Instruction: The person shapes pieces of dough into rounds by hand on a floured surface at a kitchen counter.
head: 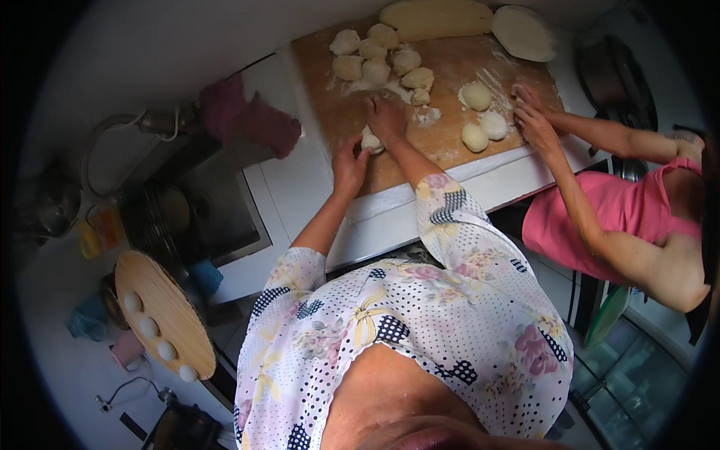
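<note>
On the floured wooden board (439,135), my left hand (350,167) curls its fingers and thumb around the near-left side of a small piece of dough (370,140). My right hand (388,119) lies at the far-right side of that piece, partly covering it, palm down with the fingers pointing away. Several floured dough lumps (375,71) form a cluster beyond my right hand, with a smaller lump (420,97) nearest it. To the right sit three round dough balls (477,96), close to a co-worker's hands (531,115). What those hands hold is hidden.
A large dough slab (436,19) and a flat dough round (523,34) lie at the board's far edge. Left are a sink (225,208) and a maroon cloth (264,126). A round wooden board (163,304) bears several white balls. A co-worker in pink (602,219) stands right.
</note>
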A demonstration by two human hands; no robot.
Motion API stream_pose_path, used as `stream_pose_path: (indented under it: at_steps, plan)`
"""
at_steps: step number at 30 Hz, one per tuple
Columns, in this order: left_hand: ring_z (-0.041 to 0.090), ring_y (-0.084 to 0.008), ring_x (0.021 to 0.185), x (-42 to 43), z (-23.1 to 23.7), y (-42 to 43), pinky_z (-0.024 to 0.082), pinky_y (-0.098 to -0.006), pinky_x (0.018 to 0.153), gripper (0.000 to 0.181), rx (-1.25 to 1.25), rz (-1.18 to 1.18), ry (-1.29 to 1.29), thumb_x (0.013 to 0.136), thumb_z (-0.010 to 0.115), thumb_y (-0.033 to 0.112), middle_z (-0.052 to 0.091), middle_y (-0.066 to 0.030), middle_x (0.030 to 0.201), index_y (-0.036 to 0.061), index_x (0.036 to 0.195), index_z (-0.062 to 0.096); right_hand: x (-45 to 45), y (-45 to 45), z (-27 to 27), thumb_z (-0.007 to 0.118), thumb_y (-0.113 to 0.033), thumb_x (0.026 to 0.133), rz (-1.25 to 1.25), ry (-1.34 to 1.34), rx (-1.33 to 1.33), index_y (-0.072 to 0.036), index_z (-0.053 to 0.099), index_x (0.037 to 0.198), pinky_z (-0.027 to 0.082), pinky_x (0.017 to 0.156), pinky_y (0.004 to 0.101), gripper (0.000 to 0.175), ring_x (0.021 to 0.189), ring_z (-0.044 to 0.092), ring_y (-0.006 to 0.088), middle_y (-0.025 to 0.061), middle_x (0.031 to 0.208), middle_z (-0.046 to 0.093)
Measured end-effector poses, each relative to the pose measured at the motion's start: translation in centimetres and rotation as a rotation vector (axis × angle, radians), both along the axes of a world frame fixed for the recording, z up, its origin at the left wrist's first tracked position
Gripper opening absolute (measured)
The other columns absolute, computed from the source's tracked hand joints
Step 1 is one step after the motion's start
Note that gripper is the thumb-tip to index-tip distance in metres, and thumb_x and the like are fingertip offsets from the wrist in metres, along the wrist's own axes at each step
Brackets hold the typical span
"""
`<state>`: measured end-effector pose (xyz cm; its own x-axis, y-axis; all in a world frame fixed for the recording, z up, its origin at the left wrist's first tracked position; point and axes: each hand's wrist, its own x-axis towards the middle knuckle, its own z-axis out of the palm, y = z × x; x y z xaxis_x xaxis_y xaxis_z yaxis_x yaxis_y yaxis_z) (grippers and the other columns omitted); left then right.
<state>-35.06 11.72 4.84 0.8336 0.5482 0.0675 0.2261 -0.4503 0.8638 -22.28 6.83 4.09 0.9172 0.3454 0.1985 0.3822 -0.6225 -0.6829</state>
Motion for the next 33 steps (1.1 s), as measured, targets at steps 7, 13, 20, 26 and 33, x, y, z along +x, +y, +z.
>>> stream_pose_path:
  at_steps: [7, 13, 20, 26, 33]
  plan:
    - [0.055, -0.0269, 0.079, -4.0, -0.1, -2.3, 0.044, -0.0333, 0.071, 0.032, -0.009, 0.021, 0.043, 0.068, 0.062, 0.004, 0.053, -0.0146, 0.088, -0.0003, 0.098, 0.051, -9.1, -1.4, 0.4, 0.045, -0.018, 0.084, 0.057, -0.203, 0.293, -0.007, 0.057, 0.09, 0.045, 0.061, 0.0411, 0.017, 0.069, 0.057, 0.0313, 0.0144, 0.073, 0.059]
    - [0.056, -0.0272, 0.083, -2.1, -0.6, 0.9, 0.044, -0.0326, 0.073, 0.029, -0.029, 0.081, -0.037, 0.074, 0.058, 0.009, 0.057, -0.0166, 0.091, -0.0017, 0.1, 0.052, -0.4, 2.3, 0.0, 0.038, -0.029, 0.086, 0.083, 0.004, -0.111, -0.007, 0.057, 0.092, 0.045, 0.065, 0.0441, 0.03, 0.074, 0.057, 0.0342, 0.0191, 0.08, 0.059]
    - [0.058, -0.0195, 0.088, -1.1, -0.2, 1.3, 0.043, -0.027, 0.08, 0.028, -0.26, -0.003, 0.011, 0.079, 0.057, 0.013, 0.06, -0.0143, 0.097, 0.0, 0.104, 0.055, -3.5, 0.1, 3.2, 0.04, -0.02, 0.086, 0.038, 0.612, 0.691, -0.004, 0.054, 0.094, 0.045, 0.065, 0.0422, 0.023, 0.073, 0.057, 0.035, 0.0191, 0.078, 0.059]
    - [0.059, -0.0267, 0.086, -2.9, 0.6, -1.2, 0.046, -0.0309, 0.075, 0.035, -0.071, -0.099, 0.051, 0.074, 0.059, 0.005, 0.06, -0.0154, 0.097, 0.0081, 0.109, 0.055, -5.9, -2.3, -2.6, 0.044, -0.021, 0.085, -0.053, -0.259, 0.154, -0.006, 0.054, 0.095, 0.045, 0.06, 0.0421, 0.021, 0.069, 0.057, 0.0348, 0.0173, 0.074, 0.059]
    - [0.055, -0.0311, 0.095, -0.1, 2.7, 0.3, 0.042, -0.0343, 0.081, 0.057, -0.106, -0.104, 0.103, 0.074, 0.059, 0.014, 0.055, -0.0209, 0.103, 0.0039, 0.125, 0.036, -1.7, -0.4, 0.8, 0.04, -0.023, 0.086, 0.173, 0.265, 0.22, -0.01, 0.055, 0.101, 0.046, 0.062, 0.0357, 0.024, 0.069, 0.059, 0.0286, 0.0149, 0.071, 0.059]
